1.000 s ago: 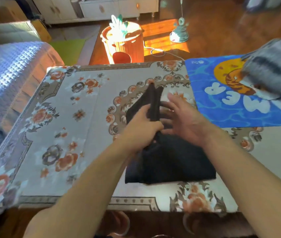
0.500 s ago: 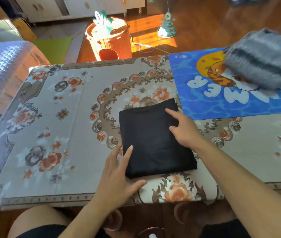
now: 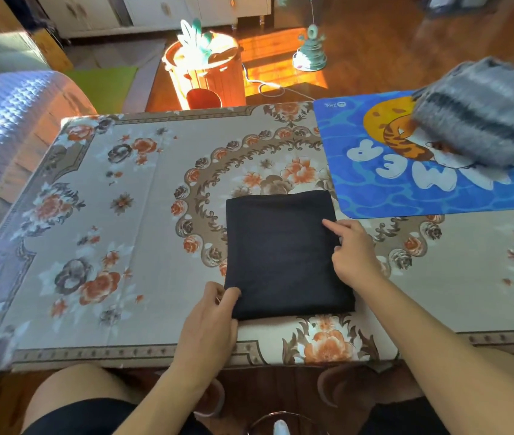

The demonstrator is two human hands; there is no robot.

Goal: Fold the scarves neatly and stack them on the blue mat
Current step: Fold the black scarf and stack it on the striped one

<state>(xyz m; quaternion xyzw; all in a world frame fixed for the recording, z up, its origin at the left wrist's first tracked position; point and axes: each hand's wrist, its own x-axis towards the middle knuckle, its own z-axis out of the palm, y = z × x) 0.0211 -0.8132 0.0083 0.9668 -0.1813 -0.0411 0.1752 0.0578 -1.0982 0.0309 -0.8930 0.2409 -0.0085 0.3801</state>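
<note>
A black scarf (image 3: 280,252), folded into a flat square, lies on the floral table cover near the front edge. My left hand (image 3: 208,328) pinches its near left corner, thumb on top. My right hand (image 3: 356,255) is at its right edge, index finger lying on the cloth and the other fingers curled at the edge. The blue mat (image 3: 374,196) with a cartoon print lies to the right and further back, its near left corner almost touching the scarf. A folded grey striped scarf (image 3: 481,120) sits on the mat's far part.
The floral table (image 3: 124,246) stretches out to the left. A blue quilted sofa (image 3: 4,136) borders its left side. Behind the table stand an orange wooden bucket (image 3: 205,76) and a small teal stand (image 3: 310,48) on the wooden floor.
The scarf's upper flap came down, making a flat square. My left hand slid from lying flat beside it to pinching the near left corner; my right hand stayed at the right edge.
</note>
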